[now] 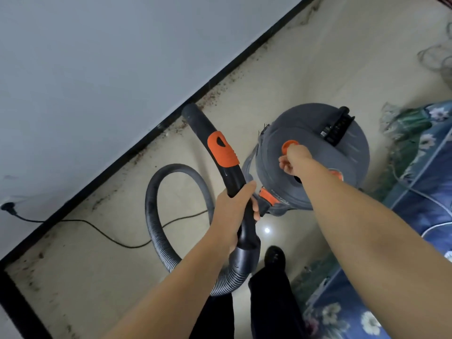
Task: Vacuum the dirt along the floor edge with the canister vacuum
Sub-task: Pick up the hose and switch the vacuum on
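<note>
A grey canister vacuum (318, 152) stands on the tiled floor, with an orange button (289, 145) on its lid. My right hand (293, 159) reaches down onto the lid and touches that button with a fingertip, the other fingers loosely curled. My left hand (232, 209) grips the black hose handle (215, 148), which has an orange collar, and its open end points toward the black skirting board (171, 116). The ribbed grey hose (156, 216) loops on the floor. Brown dirt (212, 96) lies scattered along the floor edge by the skirting.
A black power cord (97, 231) runs from a wall plug (8, 207) across the floor. A blue floral bedcover (420, 167) hangs at the right. My dark trouser leg and shoe (275, 259) stand below the vacuum. A corner of the room lies at the lower left.
</note>
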Tool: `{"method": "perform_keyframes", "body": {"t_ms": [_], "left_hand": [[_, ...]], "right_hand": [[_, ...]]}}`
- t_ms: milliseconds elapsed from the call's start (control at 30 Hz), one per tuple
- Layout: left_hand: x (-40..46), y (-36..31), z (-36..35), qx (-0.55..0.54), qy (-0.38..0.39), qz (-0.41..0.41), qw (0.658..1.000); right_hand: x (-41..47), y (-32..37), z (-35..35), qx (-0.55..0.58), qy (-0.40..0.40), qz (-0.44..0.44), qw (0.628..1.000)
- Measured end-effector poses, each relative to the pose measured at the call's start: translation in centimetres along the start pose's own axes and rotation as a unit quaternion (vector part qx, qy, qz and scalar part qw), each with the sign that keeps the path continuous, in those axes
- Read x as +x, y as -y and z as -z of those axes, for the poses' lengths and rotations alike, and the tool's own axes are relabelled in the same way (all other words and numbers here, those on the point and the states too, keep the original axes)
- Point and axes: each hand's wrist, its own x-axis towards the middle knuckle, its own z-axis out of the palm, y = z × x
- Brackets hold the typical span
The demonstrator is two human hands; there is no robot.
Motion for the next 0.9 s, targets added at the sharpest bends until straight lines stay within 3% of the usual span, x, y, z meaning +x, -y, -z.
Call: {"method": "perform_keyframes", "body": {"t_ms": [67,133,233,300,400,633,767,833,900], "left_hand": [[-0.5,-0.5,0.4,-0.020,0.003,-0.001,1.000],[-1.2,-1.1,1.0,-0.032,0.003,-0.008,0.999],[-2.7,-2.0,1.9,-0.063,-0.010,-0.021,0.998],[-3.9,-2.6,2.4,-0.080,-0.017,-0.037,0.996],[-6.0,-3.1,2.4,-0.073,0.001,-0.070,0.995],[-10.9,-1.1,1.4,0.011,0.005,-0.153,0.988],[-12.7,3.5,0.9,0.162,-0.093,-0.149,0.971],[-13.7,3.9,-0.1,0.152,-0.155,-0.177,0.960],[-15.1,3.9,-0.4,0.113,-0.207,-0.200,0.951]], "right_hand": [[-2.9,-0.1,-0.5,-0.077,0.063,0.050,0.994],[-7.0,0.5,-0.9,-0.106,0.191,0.131,0.967],[-14.0,1.7,-1.1,-0.204,0.386,0.245,0.866],[-17.6,2.1,-0.9,-0.308,0.425,0.294,0.799],[-20.6,1.9,-0.8,-0.407,0.423,0.319,0.744],[-23.8,1.0,1.9,-0.369,0.371,0.405,0.750],[-25.8,2.6,2.7,-0.244,0.377,0.406,0.796],[-27.2,1.9,1.9,-0.171,0.430,0.355,0.812],[-29.1,0.2,0.5,-0.150,0.478,0.316,0.806]]}}
